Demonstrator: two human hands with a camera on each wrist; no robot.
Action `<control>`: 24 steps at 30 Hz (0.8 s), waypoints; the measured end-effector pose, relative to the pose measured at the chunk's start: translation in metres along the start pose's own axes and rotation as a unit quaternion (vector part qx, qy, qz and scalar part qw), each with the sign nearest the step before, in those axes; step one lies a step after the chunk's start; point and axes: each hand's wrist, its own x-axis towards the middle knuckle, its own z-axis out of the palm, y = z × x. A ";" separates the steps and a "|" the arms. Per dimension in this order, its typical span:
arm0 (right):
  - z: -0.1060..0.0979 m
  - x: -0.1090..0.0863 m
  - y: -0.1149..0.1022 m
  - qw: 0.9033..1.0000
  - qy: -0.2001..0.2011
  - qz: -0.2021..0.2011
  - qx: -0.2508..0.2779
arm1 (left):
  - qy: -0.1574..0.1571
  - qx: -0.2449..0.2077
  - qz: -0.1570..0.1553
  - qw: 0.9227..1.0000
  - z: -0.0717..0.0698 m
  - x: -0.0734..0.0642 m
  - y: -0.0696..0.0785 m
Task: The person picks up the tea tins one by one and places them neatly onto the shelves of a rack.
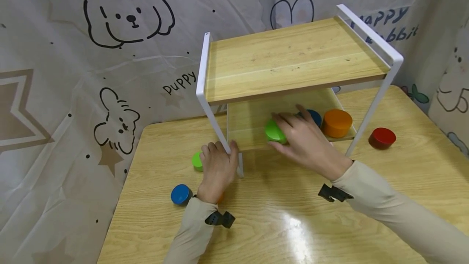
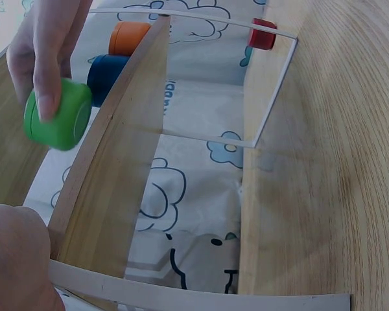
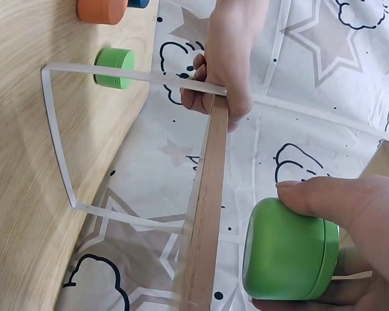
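Note:
My right hand point(image 1: 305, 137) pinches a round green tin point(image 3: 288, 249) between thumb and fingers. It holds the tin at the lower board point(image 1: 249, 125) of a two-tier wooden shelf with white metal side frames. In the left wrist view the green tin is tilted beside the board's edge. My left hand point(image 1: 218, 166) grips the shelf's left white frame point(image 1: 216, 127), fingers curled round it near the lower board's corner. Right of the held tin, a blue tin point(image 2: 104, 79), partly hidden by my right hand in the head view, and an orange tin point(image 1: 337, 123) stand on the lower board.
The shelf's upper board point(image 1: 293, 56) overhangs the right hand. A red tin point(image 1: 382, 138) stands on the table right of the shelf. Near my left hand are another green tin point(image 1: 198, 161), another blue tin point(image 1: 181, 194) and an orange tin point(image 3: 100, 10). A printed cloth point(image 1: 165, 7) hangs behind.

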 end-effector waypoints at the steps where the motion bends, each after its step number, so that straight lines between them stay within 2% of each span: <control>1: 0.001 0.002 0.000 1.000 -0.006 0.005 -0.007 | 0.000 0.002 0.000 1.000 0.000 0.000 0.000; 6: 0.005 0.008 0.001 0.998 -0.035 0.027 -0.036 | 0.003 0.000 -0.001 1.000 0.002 -0.001 -0.001; 12: 0.009 0.011 0.003 0.996 -0.052 0.045 -0.056 | 0.001 0.002 -0.004 1.000 0.002 -0.001 0.000; 24: 0.016 0.012 0.005 0.995 -0.045 0.057 -0.065 | -0.005 -0.003 -0.009 1.000 0.001 0.000 0.000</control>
